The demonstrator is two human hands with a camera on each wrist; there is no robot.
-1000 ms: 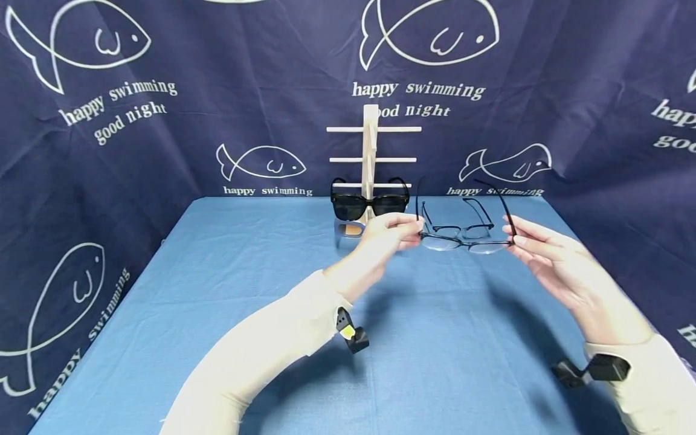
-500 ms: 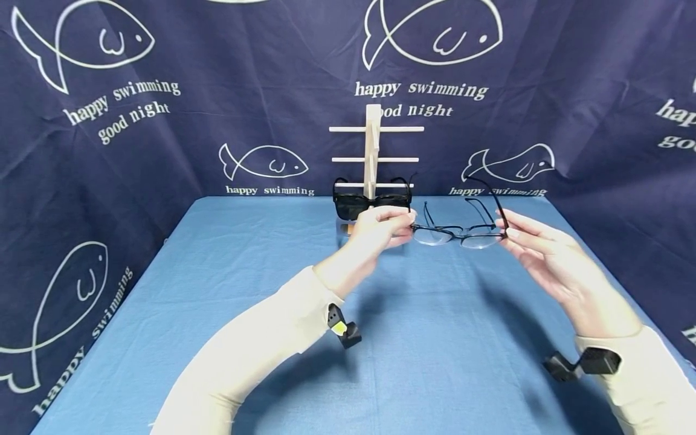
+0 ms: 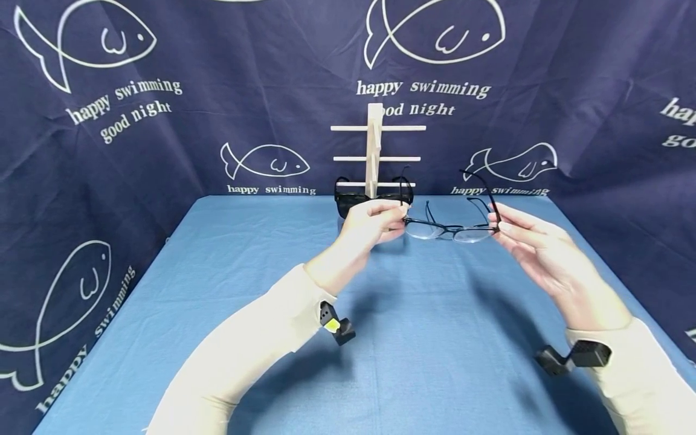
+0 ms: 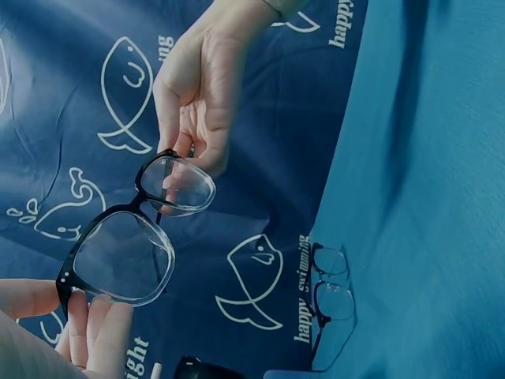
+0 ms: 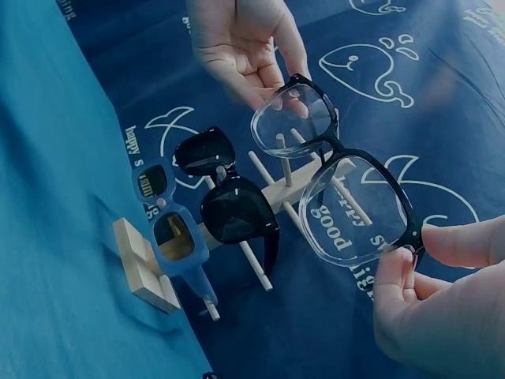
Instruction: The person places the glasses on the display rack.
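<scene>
Between my two hands I hold a pair of black-and-clear eyeglasses (image 5: pixel 334 147) up in the air, its temples unfolded and pointing away. My left hand (image 3: pixel 371 225) pinches the left front corner between thumb and fingers. At the opposite corner, the thumb and fingers of my right hand (image 3: pixel 544 257) grip the hinge area. Beyond the left hand stands a wooden glasses rack (image 3: pixel 374 115). Black sunglasses (image 5: pixel 237 209) hang on its lower bar, partly hidden by that hand in the head view. Below them sit blue-framed sunglasses (image 5: pixel 180 235), seen in the right wrist view.
Another pair of dark-framed eyeglasses (image 4: pixel 323 294) lies on the blue tablecloth (image 3: pixel 272 241), right of the rack and behind the held pair. The rack's two upper bars (image 3: pixel 402 128) carry no glasses. A dark blue fish-print curtain (image 3: pixel 272 72) hangs behind.
Both hands have moved left and slightly up with the eyeglasses, nearer to the rack. The left hand now covers more of the black sunglasses and hides the blue pair in the head view.
</scene>
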